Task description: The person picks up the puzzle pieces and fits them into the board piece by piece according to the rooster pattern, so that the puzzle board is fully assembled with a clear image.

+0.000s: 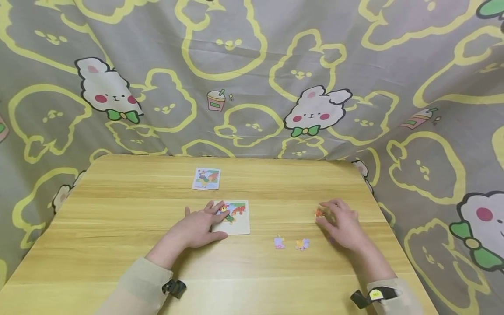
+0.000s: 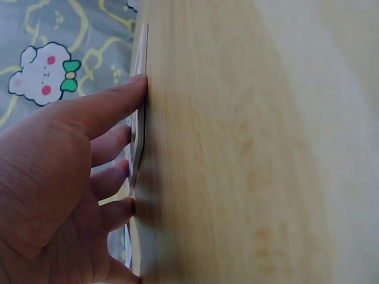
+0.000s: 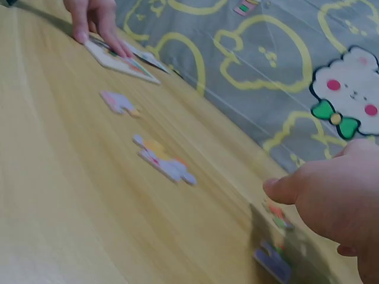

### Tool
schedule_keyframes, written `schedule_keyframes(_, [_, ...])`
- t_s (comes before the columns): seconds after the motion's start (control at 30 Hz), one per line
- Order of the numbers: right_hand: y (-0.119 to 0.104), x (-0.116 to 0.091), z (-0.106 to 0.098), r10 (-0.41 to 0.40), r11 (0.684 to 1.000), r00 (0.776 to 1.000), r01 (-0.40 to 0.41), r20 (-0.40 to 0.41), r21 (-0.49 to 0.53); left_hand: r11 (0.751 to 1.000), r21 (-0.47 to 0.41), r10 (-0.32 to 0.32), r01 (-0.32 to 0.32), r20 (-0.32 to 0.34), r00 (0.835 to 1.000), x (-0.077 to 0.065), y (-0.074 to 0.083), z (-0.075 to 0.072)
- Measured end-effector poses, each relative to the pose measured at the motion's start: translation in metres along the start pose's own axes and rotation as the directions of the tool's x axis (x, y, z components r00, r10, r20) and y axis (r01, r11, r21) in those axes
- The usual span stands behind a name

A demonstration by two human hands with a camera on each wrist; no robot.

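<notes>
My left hand (image 1: 198, 227) rests on a square jigsaw board (image 1: 241, 226), fingers spread over its left side and thumb at the near edge. The upper part of the board shows a colourful bird picture; its lower part is plain white. Toward the table's right side, my right hand (image 1: 343, 225) is over an orange puzzle piece (image 1: 319, 213), thumb and fingers apart around it. In the right wrist view, this small piece (image 3: 278, 215) lies below the thumb, with a purple-edged piece (image 3: 272, 263) nearer the camera. The palm partly hides these pieces in the head view.
Between the hands lie a lilac puzzle piece (image 1: 279, 242) and a yellow-and-purple one (image 1: 302, 244). Behind the board is a printed picture card (image 1: 206, 179). A patterned curtain (image 1: 252, 87) hangs along the back and sides of the wooden table (image 1: 244, 280).
</notes>
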State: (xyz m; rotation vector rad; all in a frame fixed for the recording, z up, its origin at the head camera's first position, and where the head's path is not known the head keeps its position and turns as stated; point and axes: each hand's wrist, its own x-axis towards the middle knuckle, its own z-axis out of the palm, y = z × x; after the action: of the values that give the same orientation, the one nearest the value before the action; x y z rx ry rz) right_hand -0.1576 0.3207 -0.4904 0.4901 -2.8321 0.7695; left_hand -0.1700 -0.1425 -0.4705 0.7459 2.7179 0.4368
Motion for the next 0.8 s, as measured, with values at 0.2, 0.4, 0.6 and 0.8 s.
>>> schedule_keyframes(0.2, [0.014, -0.003, -0.001, 0.129, 0.992, 0.99, -0.129, 0.048, -0.005, 1.0, 0.009, -0.002, 0.002, -0.007, 1.0, 0.0, -0.001, 0.001])
schedule_keyframes(0.4, [0.023, 0.0, 0.001, 0.166, 0.985, 0.985, -0.168, 0.043, 0.046, 1.0, -0.003, -0.006, 0.006, -0.008, 1.0, 0.001, -0.001, 0.001])
schedule_keyframes(0.6, [0.024, 0.003, 0.004, 0.169, 0.979, 0.984, -0.175, 0.061, 0.107, 1.0, -0.004, -0.007, 0.007, -0.006, 1.0, 0.0, -0.001, 0.001])
schedule_keyframes(0.8, [0.018, 0.004, 0.005, 0.149, 0.978, 0.987, -0.156, 0.054, 0.138, 1.0, -0.004, -0.008, 0.008, -0.006, 1.0, 0.0, -0.001, 0.001])
